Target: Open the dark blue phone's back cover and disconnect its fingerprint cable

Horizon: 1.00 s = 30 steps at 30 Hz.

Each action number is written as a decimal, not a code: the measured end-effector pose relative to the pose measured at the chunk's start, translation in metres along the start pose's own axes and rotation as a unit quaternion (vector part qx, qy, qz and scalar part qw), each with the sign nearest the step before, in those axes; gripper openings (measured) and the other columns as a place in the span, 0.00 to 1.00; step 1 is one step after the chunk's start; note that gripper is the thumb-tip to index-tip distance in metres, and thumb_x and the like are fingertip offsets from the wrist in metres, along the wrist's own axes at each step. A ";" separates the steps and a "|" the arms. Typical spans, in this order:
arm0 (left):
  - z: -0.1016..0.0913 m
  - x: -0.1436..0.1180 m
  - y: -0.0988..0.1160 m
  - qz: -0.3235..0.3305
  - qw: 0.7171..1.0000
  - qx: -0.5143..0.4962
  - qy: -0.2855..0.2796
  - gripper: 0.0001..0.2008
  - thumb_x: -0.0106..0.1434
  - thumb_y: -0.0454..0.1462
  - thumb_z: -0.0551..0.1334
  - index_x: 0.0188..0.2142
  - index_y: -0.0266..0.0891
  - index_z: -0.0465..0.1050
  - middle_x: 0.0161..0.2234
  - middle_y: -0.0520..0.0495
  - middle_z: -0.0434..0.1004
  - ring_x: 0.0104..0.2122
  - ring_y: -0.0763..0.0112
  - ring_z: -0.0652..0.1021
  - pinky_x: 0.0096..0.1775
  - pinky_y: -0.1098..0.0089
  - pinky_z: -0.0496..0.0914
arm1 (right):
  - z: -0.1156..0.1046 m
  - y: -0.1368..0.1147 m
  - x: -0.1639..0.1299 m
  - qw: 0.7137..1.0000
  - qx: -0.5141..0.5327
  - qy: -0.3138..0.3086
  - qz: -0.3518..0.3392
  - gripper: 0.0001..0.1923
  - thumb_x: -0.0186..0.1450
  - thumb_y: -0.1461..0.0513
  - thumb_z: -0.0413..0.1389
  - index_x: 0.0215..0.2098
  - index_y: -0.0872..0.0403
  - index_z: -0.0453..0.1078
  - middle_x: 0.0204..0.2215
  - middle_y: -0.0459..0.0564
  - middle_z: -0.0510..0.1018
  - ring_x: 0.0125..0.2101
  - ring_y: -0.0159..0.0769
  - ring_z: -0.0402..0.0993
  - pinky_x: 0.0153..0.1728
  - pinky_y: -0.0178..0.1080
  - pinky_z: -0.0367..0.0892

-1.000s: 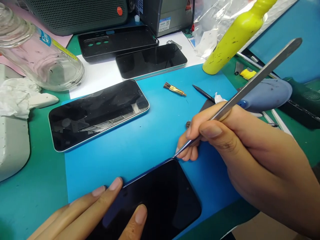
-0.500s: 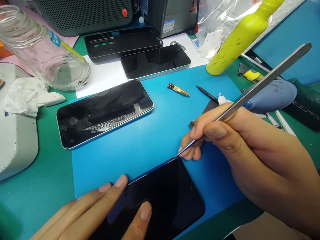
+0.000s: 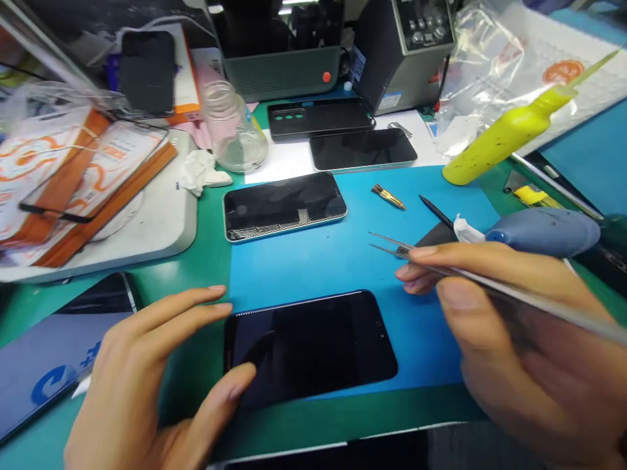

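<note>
At lower centre of the frame, the phone (image 3: 318,343) lies with its long axis running left to right, my left hand (image 3: 142,356), spread and empty, the nearer at its left end, while my right hand (image 3: 519,339) grips tweezers (image 3: 509,291) off its upper-right corner.

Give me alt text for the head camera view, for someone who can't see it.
A person's right hand holds metal tweezers, tips apart, over a blue mat, while the left hand is at the left end of a black-screened phone. Beyond it are two more phones, a brush and a yellow-green bottle.
</note>
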<state>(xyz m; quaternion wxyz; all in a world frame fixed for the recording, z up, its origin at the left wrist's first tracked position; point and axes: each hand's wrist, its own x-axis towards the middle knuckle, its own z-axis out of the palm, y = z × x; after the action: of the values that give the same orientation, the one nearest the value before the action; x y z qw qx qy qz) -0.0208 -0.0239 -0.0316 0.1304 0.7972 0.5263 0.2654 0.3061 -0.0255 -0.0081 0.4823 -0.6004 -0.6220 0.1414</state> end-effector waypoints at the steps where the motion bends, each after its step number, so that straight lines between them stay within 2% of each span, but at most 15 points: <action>1: -0.003 -0.003 0.000 0.008 0.999 0.032 -0.022 0.28 0.82 0.59 0.65 0.74 0.55 0.70 0.72 0.53 0.78 0.69 0.53 0.78 0.71 0.53 0.70 | -0.001 0.002 -0.002 0.999 -0.010 -0.010 -0.030 0.12 0.80 0.59 0.66 0.59 0.37 0.84 0.49 0.41 0.90 0.44 0.41 0.87 0.56 0.51 0.82; 4: -0.009 -0.008 0.001 0.060 0.990 0.079 -0.102 0.48 0.79 0.67 0.63 0.85 0.47 0.56 0.79 0.44 0.71 0.74 0.50 0.74 0.72 0.55 0.69 | -0.001 0.009 -0.004 0.998 -0.002 0.009 -0.069 0.11 0.80 0.61 0.66 0.57 0.38 0.85 0.48 0.41 0.91 0.45 0.43 0.86 0.63 0.54 0.78; 5: -0.010 -0.007 0.002 0.074 0.988 0.089 -0.098 0.48 0.79 0.67 0.63 0.85 0.46 0.55 0.78 0.43 0.72 0.73 0.52 0.74 0.72 0.56 0.69 | 0.000 0.011 -0.004 0.997 0.002 0.019 -0.070 0.11 0.80 0.61 0.65 0.57 0.39 0.85 0.49 0.42 0.91 0.46 0.44 0.86 0.65 0.55 0.76; 7: -0.012 -0.005 0.004 0.096 0.987 0.095 -0.083 0.41 0.81 0.63 0.64 0.82 0.47 0.60 0.73 0.45 0.78 0.69 0.57 0.77 0.71 0.61 0.69 | 0.002 0.014 -0.004 0.998 0.014 0.028 -0.056 0.12 0.82 0.58 0.65 0.61 0.40 0.85 0.51 0.45 0.90 0.48 0.48 0.87 0.64 0.57 0.75; 9: -0.013 -0.002 0.005 0.118 0.985 0.093 -0.081 0.35 0.83 0.59 0.64 0.80 0.47 0.64 0.72 0.46 0.80 0.68 0.59 0.79 0.70 0.63 0.70 | 0.004 0.016 -0.003 0.998 0.032 0.038 -0.044 0.11 0.84 0.55 0.63 0.61 0.42 0.85 0.50 0.47 0.89 0.47 0.47 0.87 0.57 0.55 0.77; 12: -0.015 -0.003 0.005 0.149 0.981 0.100 -0.076 0.32 0.83 0.56 0.65 0.77 0.47 0.67 0.75 0.44 0.77 0.69 0.56 0.80 0.71 0.60 0.70 | 0.003 0.015 -0.004 0.996 0.062 0.059 -0.021 0.10 0.86 0.53 0.61 0.54 0.44 0.85 0.44 0.46 0.86 0.42 0.41 0.85 0.48 0.47 0.77; 15: -0.018 -0.006 0.003 0.160 0.979 0.110 -0.069 0.29 0.84 0.53 0.66 0.76 0.47 0.69 0.77 0.43 0.75 0.69 0.55 0.81 0.71 0.59 0.71 | -0.002 0.014 -0.006 0.991 0.092 0.095 -0.007 0.11 0.85 0.52 0.63 0.46 0.46 0.84 0.37 0.45 0.81 0.36 0.36 0.78 0.41 0.44 0.73; 17: -0.020 -0.007 0.004 0.153 0.979 0.116 -0.069 0.28 0.84 0.54 0.65 0.76 0.49 0.69 0.77 0.45 0.76 0.69 0.54 0.82 0.71 0.58 0.72 | -0.004 0.013 -0.008 0.989 0.106 0.099 0.013 0.13 0.85 0.52 0.63 0.45 0.46 0.85 0.35 0.45 0.80 0.32 0.35 0.76 0.39 0.43 0.72; 19: -0.019 -0.005 0.009 0.149 0.977 0.132 -0.072 0.31 0.83 0.60 0.62 0.75 0.49 0.71 0.77 0.44 0.77 0.71 0.48 0.80 0.73 0.52 0.72 | -0.005 0.012 -0.008 0.988 0.122 0.084 0.041 0.15 0.87 0.50 0.60 0.50 0.46 0.86 0.39 0.46 0.84 0.32 0.34 0.79 0.39 0.42 0.76; 21: -0.015 0.001 0.021 0.154 0.972 0.164 -0.066 0.35 0.83 0.64 0.60 0.74 0.44 0.72 0.77 0.38 0.74 0.76 0.38 0.74 0.75 0.44 0.68 | -0.005 0.012 -0.008 0.985 0.148 0.062 0.059 0.17 0.87 0.48 0.58 0.53 0.47 0.87 0.45 0.48 0.88 0.36 0.35 0.85 0.40 0.41 0.82; 23: -0.005 0.010 0.037 0.174 0.965 0.187 -0.064 0.34 0.85 0.60 0.59 0.75 0.40 0.71 0.80 0.33 0.69 0.79 0.35 0.70 0.75 0.40 0.66 | -0.005 0.011 -0.006 0.980 0.181 0.037 0.075 0.16 0.86 0.48 0.61 0.52 0.48 0.87 0.47 0.49 0.89 0.41 0.39 0.90 0.40 0.41 0.87; 25: 0.009 0.021 0.052 0.219 0.955 0.180 -0.084 0.32 0.87 0.57 0.56 0.79 0.41 0.67 0.82 0.37 0.66 0.77 0.42 0.72 0.73 0.46 0.68 | -0.006 0.010 -0.003 0.977 0.192 0.017 0.087 0.12 0.82 0.50 0.68 0.49 0.48 0.86 0.45 0.47 0.89 0.41 0.38 0.91 0.39 0.38 0.88; 27: 0.023 0.031 0.063 0.250 0.946 0.176 -0.105 0.34 0.87 0.56 0.55 0.81 0.41 0.63 0.84 0.42 0.65 0.78 0.48 0.72 0.74 0.51 0.66 | -0.009 0.010 -0.002 0.982 0.173 0.006 0.082 0.09 0.79 0.52 0.72 0.46 0.48 0.85 0.41 0.44 0.89 0.37 0.32 0.89 0.40 0.32 0.86; 30: 0.036 0.039 0.069 0.267 0.940 0.175 -0.116 0.34 0.88 0.52 0.55 0.82 0.35 0.61 0.84 0.43 0.66 0.80 0.54 0.70 0.81 0.56 0.56 | -0.014 0.012 -0.004 0.984 0.165 -0.016 0.072 0.10 0.82 0.52 0.69 0.45 0.47 0.87 0.40 0.44 0.90 0.37 0.31 0.90 0.42 0.30 0.87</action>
<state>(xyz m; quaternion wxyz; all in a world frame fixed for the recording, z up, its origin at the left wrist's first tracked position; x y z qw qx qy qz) 0.0642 -0.0145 -0.0168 -0.0271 0.9440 0.3134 0.0996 0.3238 -0.0323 -0.0120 0.5529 -0.5538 -0.5530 0.2860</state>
